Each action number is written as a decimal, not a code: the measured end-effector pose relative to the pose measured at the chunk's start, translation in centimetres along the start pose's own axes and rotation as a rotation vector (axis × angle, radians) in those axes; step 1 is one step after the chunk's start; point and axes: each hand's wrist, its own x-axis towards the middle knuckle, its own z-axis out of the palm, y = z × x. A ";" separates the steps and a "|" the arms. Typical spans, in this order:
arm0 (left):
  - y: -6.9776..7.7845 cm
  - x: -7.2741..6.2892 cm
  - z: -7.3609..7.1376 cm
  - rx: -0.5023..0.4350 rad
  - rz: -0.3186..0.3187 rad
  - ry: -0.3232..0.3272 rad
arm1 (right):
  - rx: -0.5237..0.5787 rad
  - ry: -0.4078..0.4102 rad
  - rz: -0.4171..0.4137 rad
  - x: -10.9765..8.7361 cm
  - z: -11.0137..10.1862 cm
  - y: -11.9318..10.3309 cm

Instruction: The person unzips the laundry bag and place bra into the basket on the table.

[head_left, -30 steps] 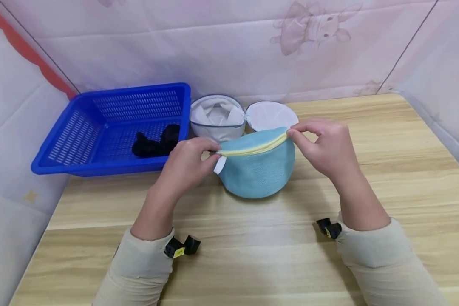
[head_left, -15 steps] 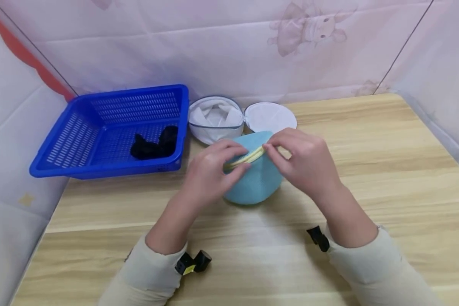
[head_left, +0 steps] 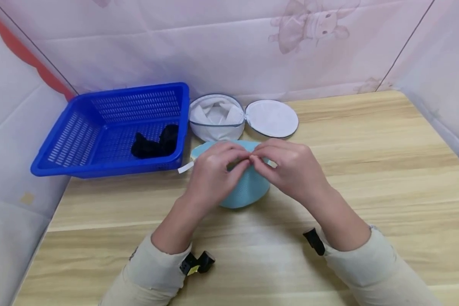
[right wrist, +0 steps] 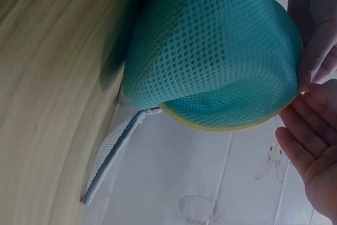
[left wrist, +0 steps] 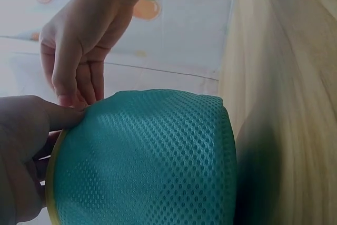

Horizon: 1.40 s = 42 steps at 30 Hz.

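A light-blue mesh laundry bag point(head_left: 242, 193) stands on the wooden table under both hands. Its yellow zipper edge point(right wrist: 226, 129) curves along the top, and the mesh dips in below it. My left hand point(head_left: 214, 170) pinches the bag's edge between thumb and fingers. Close against it, my right hand point(head_left: 288, 170) pinches the same spot with thumb and forefinger. Fingers cover most of the zipper in the head view. A white fabric tab point(head_left: 185, 167) sticks out at the bag's left end.
Left of the bag stands a blue plastic basket point(head_left: 109, 171) with black items point(head_left: 153, 146) inside. Behind the bag sits a white round mesh bag point(head_left: 218, 132) with its lid point(head_left: 271, 118) folded open to the right. A printed wall sheet point(head_left: 214, 51) rises at the back.
Both hands have come together over the bag's top, the left from its left end, the right from its right end. The blue bag has shifted left, and its zipper is now mostly covered.
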 end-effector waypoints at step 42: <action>-3.6 0.5 -3.5 -0.035 -0.099 0.223 | 0.002 0.253 0.294 -0.3 -4.3 4.7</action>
